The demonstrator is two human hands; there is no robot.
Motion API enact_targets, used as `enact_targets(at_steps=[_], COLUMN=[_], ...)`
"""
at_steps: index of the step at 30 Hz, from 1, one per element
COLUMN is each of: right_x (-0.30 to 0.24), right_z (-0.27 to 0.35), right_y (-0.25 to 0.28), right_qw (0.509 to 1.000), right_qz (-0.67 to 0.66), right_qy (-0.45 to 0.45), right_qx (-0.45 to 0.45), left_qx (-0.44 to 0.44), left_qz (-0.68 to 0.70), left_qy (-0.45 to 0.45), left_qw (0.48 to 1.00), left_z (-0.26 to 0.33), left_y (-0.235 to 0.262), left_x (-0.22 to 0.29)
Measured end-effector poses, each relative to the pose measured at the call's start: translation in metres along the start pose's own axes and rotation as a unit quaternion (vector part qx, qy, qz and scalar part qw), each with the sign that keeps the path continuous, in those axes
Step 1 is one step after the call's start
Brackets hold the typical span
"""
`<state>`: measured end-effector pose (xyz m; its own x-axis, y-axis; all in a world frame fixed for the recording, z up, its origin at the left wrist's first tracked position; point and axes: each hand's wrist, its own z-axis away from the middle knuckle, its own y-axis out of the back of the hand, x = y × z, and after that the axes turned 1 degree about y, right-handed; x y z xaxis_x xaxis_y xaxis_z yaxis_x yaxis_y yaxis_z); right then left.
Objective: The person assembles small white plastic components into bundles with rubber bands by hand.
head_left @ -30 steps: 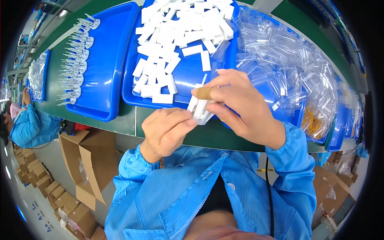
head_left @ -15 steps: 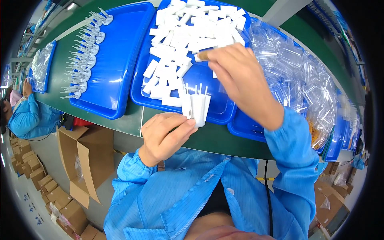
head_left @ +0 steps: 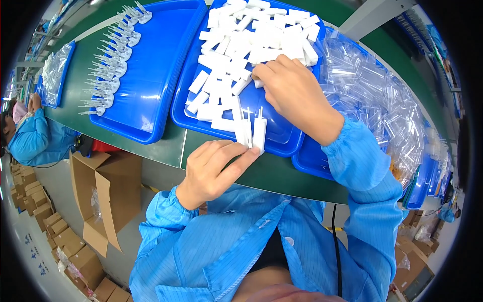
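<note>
The left hand [head_left: 214, 168] is pinching several white plastic pieces [head_left: 250, 132] upright over the worktop [head_left: 151, 146] edge. The right hand [head_left: 292, 93] is reaching into the middle blue tray [head_left: 282, 143], fingers [head_left: 261, 73] apparently closing on a loose white piece [head_left: 259, 83] in the heap [head_left: 251, 45].

Small white rectangular plastic pieces [head_left: 251, 132], several side by side, stand upright at the near rim of a blue tray [head_left: 282, 146]. More white pieces [head_left: 251, 45] lie heaped loose in the tray's far half.
</note>
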<state>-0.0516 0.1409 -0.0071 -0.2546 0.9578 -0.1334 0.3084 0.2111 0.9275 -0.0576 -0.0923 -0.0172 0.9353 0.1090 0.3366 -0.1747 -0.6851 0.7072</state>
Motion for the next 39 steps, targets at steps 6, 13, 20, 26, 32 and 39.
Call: enact_targets(at_steps=[6, 13, 20, 26, 32, 39], right_x=[-0.007, -0.02, -0.028, -0.021, -0.028, -0.024], right_z=[0.01, 0.02, 0.038, 0.043, 0.043, 0.048], right_y=[0.011, 0.034, 0.05, 0.055, 0.058, 0.05], right_qw=[0.985, 0.799, 0.907, 0.933, 0.926, 0.923], right_qz=[-0.144, -0.507, -0.388, -0.355, -0.374, -0.376], right_qy=[-0.086, -0.297, -0.163, -0.056, -0.044, 0.03], right_qx=[0.03, 0.126, -0.023, -0.023, 0.026, 0.072], left_qx=[-0.012, -0.032, -0.045, -0.036, 0.013, 0.054], left_qz=[0.001, -0.005, -0.012, -0.031, -0.038, -0.032], left_qy=[-0.024, -0.053, -0.052, -0.054, -0.08, -0.092], left_qw=[1.0, 0.998, 0.998, 0.997, 0.996, 0.994], left_z=[0.001, -0.012, -0.015, -0.015, -0.012, -0.01], left_y=[-0.001, 0.004, 0.002, 0.001, 0.002, 0.004], left_x=[-0.001, 0.007, 0.006, 0.001, -0.004, -0.012])
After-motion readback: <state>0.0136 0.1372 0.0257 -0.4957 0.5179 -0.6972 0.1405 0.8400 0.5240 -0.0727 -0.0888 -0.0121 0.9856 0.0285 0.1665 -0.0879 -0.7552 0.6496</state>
